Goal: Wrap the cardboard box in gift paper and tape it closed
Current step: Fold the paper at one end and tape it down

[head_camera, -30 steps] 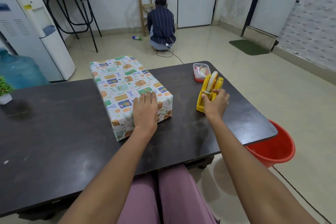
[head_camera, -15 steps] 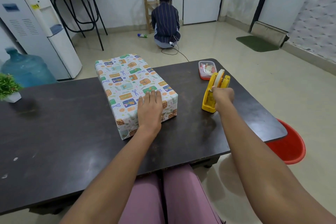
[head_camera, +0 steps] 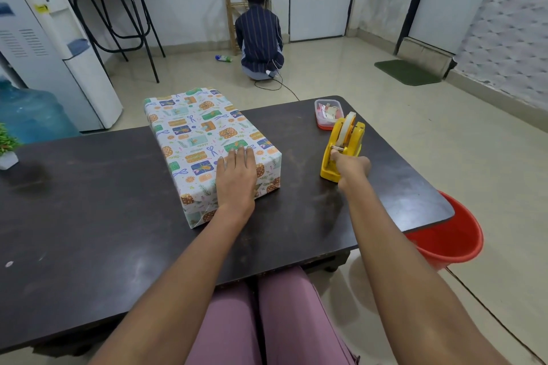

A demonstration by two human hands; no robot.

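the box point(head_camera: 207, 142) is fully covered in gift paper with little present prints, lying flat on the dark table point(head_camera: 89, 216), a bit left of the middle and angled away. left hand point(head_camera: 235, 178) lies flat on its near end, fingers straight and together, pressing down. right hand point(head_camera: 351, 167) is over at the yellow tape dispenser point(head_camera: 341, 148) to the right of the box, fingers curled and pinching at the tape by the cutter. behind the dispenser there's a small clear container with a red base point(head_camera: 327, 112). a red bucket point(head_camera: 453, 240) stands on the floor off the table's right corner.
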